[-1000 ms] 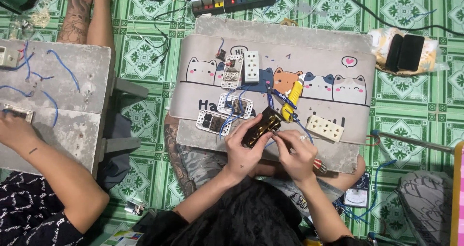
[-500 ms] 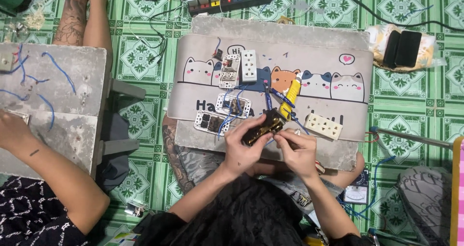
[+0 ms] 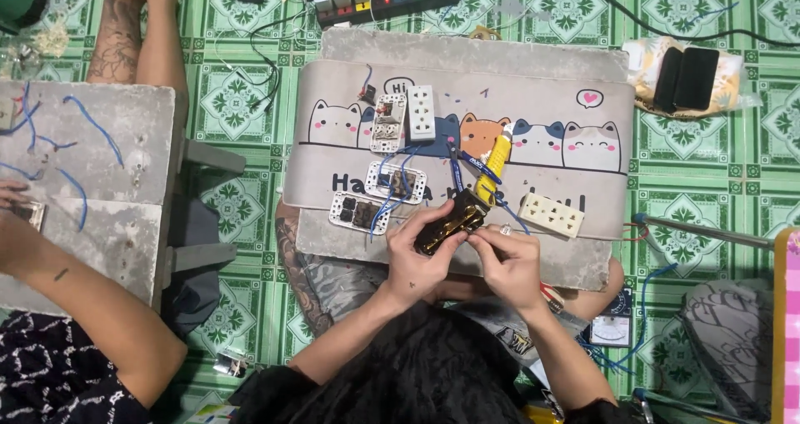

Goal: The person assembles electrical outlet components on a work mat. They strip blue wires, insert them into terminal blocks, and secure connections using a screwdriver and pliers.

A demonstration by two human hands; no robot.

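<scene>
The left hand [image 3: 418, 261] gripped the dark socket part [image 3: 451, 221] with closed fingers (blue wires [image 3: 392, 192] just above); the right hand [image 3: 510, 261] pinched its right end.

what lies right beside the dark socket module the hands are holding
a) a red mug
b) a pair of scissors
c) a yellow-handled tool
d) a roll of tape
c: a yellow-handled tool lies on the cat-print mat just above the dark socket module held by the left hand and right hand.

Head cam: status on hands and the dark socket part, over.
Left hand and right hand both gripping the dark socket module at the near mat edge. Blue wires and yellow-handled tool lie just beyond.
</scene>
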